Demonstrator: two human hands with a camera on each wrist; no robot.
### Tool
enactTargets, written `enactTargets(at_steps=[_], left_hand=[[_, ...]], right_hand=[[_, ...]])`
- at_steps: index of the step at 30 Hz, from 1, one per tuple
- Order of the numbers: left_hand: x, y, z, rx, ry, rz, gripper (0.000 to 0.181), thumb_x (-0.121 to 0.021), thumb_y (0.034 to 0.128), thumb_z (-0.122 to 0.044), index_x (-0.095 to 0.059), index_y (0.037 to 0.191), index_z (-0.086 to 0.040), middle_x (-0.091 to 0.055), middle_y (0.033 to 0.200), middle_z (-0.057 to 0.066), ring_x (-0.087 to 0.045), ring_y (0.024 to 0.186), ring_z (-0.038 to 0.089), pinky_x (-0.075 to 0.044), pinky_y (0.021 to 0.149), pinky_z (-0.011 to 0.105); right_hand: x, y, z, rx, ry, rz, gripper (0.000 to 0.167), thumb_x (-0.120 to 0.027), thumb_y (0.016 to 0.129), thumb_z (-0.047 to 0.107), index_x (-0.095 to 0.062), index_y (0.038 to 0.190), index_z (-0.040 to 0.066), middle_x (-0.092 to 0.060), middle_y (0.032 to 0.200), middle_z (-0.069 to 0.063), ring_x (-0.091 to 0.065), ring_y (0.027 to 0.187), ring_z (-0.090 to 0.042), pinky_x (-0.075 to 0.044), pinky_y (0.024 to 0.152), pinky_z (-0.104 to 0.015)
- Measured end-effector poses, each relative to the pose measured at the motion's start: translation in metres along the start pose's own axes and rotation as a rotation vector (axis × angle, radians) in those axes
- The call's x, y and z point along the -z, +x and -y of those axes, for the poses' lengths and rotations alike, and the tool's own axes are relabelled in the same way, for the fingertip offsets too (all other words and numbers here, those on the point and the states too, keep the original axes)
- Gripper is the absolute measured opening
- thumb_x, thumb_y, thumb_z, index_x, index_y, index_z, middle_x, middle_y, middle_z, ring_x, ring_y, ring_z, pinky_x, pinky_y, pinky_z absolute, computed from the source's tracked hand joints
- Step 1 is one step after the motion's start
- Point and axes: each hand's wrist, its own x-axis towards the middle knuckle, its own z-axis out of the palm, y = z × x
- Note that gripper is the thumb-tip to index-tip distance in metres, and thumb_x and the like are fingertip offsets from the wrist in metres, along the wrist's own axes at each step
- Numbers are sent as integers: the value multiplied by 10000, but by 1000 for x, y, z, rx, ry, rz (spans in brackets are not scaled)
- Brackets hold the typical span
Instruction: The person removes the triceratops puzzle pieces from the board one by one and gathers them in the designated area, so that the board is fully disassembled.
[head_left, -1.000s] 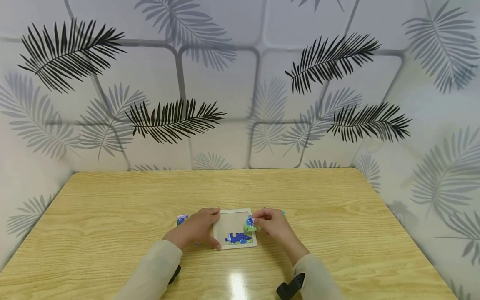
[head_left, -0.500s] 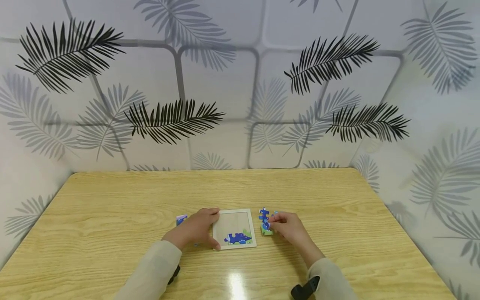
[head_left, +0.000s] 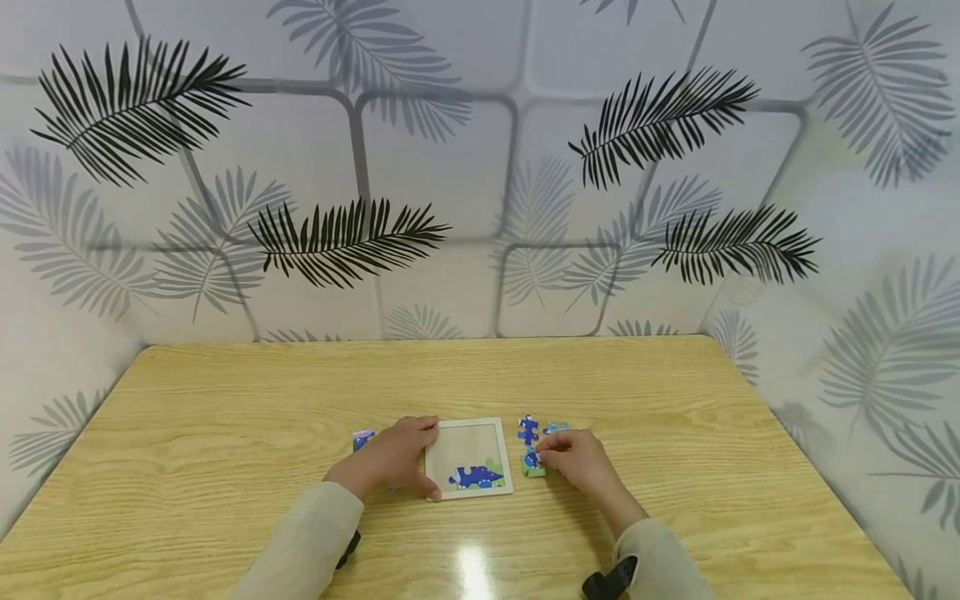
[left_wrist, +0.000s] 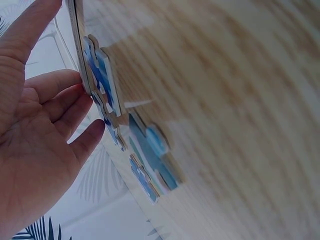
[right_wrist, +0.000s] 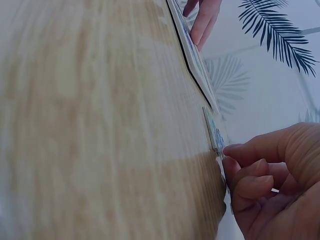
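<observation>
The green-and-blue puzzle piece [head_left: 533,470], edge pinched between the right hand's [head_left: 580,459] thumb and finger just right of the wooden tray [head_left: 465,443], looks light, stiff and best taken by its rim, while the left hand's [head_left: 395,457] spread fingers touch the tray's left side on a smooth, glossy table [head_left: 637,392] before a leaf-patterned wall [head_left: 442,167].

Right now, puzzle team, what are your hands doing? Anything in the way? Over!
Left hand: touching square pale wooden puzzle frame. Right hand: pinching blue-and-green jigsaw piece, right of frame. Between piece and frame: nothing visible blocking.
</observation>
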Motion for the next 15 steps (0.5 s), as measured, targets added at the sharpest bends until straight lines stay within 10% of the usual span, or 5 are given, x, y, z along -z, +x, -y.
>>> enactTargets(at_steps=[15], left_hand=[[1,-1,-1,-6,4,4,918,-842,691,-342,-406,1405,38,-339,1500,110,-272,1386,311,-293,1096,427]], right_hand=[[-1,0,-2,28,29,-3,62,-667,862,57,-702,887,12,-650,810,-29,-537,710,-132,-453,590,-246]])
